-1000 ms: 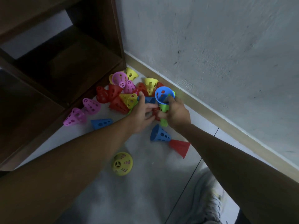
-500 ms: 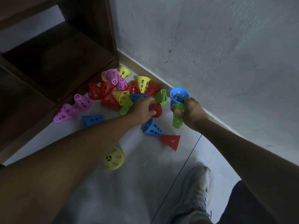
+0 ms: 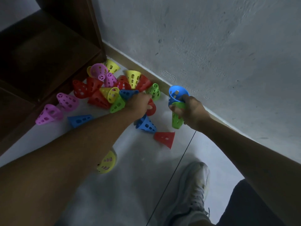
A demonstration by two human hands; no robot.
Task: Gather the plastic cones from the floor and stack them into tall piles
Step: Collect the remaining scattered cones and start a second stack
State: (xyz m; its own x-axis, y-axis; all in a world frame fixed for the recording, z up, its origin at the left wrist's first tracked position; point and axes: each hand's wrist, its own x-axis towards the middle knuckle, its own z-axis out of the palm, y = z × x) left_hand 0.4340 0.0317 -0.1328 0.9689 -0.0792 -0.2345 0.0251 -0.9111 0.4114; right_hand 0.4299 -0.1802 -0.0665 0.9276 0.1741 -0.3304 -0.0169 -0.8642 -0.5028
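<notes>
Both hands have drawn apart since a second ago, when they met together over the pile. Now the right hand (image 3: 191,111) has swung out to the right, toward the wall's skirting, and the left hand (image 3: 140,103) has dropped down onto the heap.

That right hand is curled firmly round a short stack: a blue cone (image 3: 176,95) nested into a green cone (image 3: 177,119). The stack's long axis runs nearly upright, leaning a little, with the blue cone's wide open mouth facing up and away from the hand, and the green cone's narrow tip pointing down below the palm.

Knuckles up, the left hand presses down on a red cone (image 3: 151,108), which lies on its side directly under the fingers. Its fingers curl over the cone, though whether they have closed on it cannot be told.

Judged from this, the red cone is the next one to be gathered. It sits just to the left of the held stack, with the left hand plainly the nearer. To join the stack it must travel right and enter tip first into the blue mouth.

Just beyond the left fingertips lie more loose cones (image 3: 104,88), red, yellow, pink, green and blue, all tipped over.
</notes>
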